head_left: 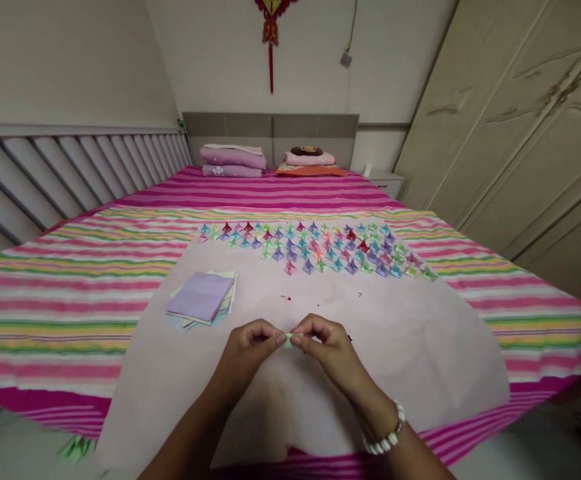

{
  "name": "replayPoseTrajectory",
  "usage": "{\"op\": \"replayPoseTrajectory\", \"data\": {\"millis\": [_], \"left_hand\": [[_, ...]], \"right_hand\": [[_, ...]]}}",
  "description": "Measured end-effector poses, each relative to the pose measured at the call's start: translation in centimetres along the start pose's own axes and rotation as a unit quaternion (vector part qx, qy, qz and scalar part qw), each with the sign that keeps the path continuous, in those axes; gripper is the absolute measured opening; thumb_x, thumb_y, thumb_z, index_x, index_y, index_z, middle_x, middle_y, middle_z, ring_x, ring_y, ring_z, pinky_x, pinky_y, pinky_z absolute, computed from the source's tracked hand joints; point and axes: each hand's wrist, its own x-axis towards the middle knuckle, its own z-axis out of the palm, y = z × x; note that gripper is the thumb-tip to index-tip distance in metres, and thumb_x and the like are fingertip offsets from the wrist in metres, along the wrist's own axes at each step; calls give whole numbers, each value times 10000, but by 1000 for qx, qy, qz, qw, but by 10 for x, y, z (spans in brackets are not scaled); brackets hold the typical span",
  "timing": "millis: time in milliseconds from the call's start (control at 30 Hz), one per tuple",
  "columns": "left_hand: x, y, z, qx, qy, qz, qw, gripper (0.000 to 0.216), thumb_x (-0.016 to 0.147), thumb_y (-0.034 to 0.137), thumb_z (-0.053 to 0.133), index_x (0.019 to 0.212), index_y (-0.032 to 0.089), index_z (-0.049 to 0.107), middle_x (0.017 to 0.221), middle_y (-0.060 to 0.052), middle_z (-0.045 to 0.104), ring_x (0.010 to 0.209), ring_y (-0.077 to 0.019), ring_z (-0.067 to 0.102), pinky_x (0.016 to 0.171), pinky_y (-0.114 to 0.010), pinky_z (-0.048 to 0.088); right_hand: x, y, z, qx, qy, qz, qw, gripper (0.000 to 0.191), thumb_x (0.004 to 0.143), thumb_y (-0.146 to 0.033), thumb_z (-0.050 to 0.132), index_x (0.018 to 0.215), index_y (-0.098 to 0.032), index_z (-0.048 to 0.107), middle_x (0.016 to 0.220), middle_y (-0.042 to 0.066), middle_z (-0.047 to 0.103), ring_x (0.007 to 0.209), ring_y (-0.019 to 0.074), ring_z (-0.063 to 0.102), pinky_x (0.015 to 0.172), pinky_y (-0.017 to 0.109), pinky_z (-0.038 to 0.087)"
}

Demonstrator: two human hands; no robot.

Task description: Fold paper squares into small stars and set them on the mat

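Observation:
Between my two hands is a small piece of light green folded paper (288, 341), mostly covered by the fingers. My left hand (254, 341) pinches its left side between thumb and forefinger. On the other side, my right hand (326, 343) pinches it the same way; a white bead bracelet (387, 437) circles that wrist. Both hands are above a large pale sheet (180, 393) spread over the bed. Left of them lies a stack of coloured square paper (201, 297), lilac on top. Beyond stand rows of small folded paper figures (337, 265) in many colours.
The bed has a striped cover (65, 293). Small red scraps (286, 298) lie on the sheet. A green paper piece (77, 448) sits low at the left, off the bed. Folded bedding (233, 160) rests by the headboard (315, 130); a wardrobe (520, 113) stands right.

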Motion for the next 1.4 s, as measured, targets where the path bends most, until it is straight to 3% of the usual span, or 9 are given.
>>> {"op": "replayPoseTrajectory", "data": {"millis": [233, 500, 667, 833, 900, 1000, 1100, 1400], "left_hand": [[-1, 4, 6, -22, 40, -44, 998, 218, 650, 383, 709, 679, 168, 682, 649, 8, 626, 571, -99, 479, 470, -197, 321], [4, 3, 7, -19, 61, -63, 996, 263, 663, 424, 701, 665, 164, 665, 618, 14, 600, 513, -89, 437, 452, -203, 300], [22, -3, 12, -33, 79, -62, 994, 302, 670, 446, 688, 603, 162, 611, 541, 30, 539, 465, -83, 397, 464, -213, 320], [45, -9, 13, -70, 58, -54, 994, 309, 705, 452, 654, 623, 158, 607, 599, 6, 587, 586, -120, 533, 596, -239, 425], [51, -12, 11, -42, 65, -19, 997, 281, 753, 440, 613, 734, 162, 649, 716, -23, 648, 712, -155, 599, 685, -266, 461], [58, -17, 7, 16, 95, 106, 990, 197, 768, 354, 615, 858, 185, 661, 964, -64, 666, 935, -200, 610, 776, -296, 475], [65, -24, 4, 120, 72, 218, 966, 97, 786, 258, 612, 819, 199, 682, 950, -64, 645, 943, -194, 592, 770, -294, 467], [104, -36, 0, 217, 14, 255, 942, 92, 802, 162, 589, 829, 199, 669, 837, -27, 643, 764, -146, 584, 707, -265, 465]], "right_hand": [[3, 9, 1, 105, 28, 58, 992, 145, 602, -277, 807, 657, -192, 702, 628, -16, 651, 583, 116, 525, 597, 258, 397], [12, 12, -2, 118, 35, 79, 989, 172, 559, -266, 834, 585, -184, 685, 565, -16, 642, 533, 110, 514, 558, 254, 386], [26, 20, 0, 129, 60, 77, 987, 165, 580, -271, 806, 568, -176, 671, 539, -9, 643, 521, 111, 523, 566, 256, 398], [42, 21, 2, 204, 111, 122, 965, 190, 541, -256, 822, 632, -183, 672, 515, -30, 630, 493, 105, 535, 538, 241, 414], [49, 21, 0, 225, 122, 128, 958, 228, 517, -239, 836, 686, -184, 693, 530, -35, 633, 502, 108, 549, 547, 243, 432], [57, 24, -3, 241, 146, 150, 948, 229, 512, -251, 843, 679, -171, 708, 565, -16, 654, 513, 114, 563, 556, 254, 455], [65, 31, -5, 239, 161, 168, 943, 218, 510, -265, 846, 643, -161, 708, 550, -2, 657, 501, 113, 564, 549, 255, 464], [88, 47, -11, 232, 140, 202, 941, 250, 498, -278, 863, 613, -130, 697, 520, 19, 654, 467, 102, 560, 503, 233, 465]]}}
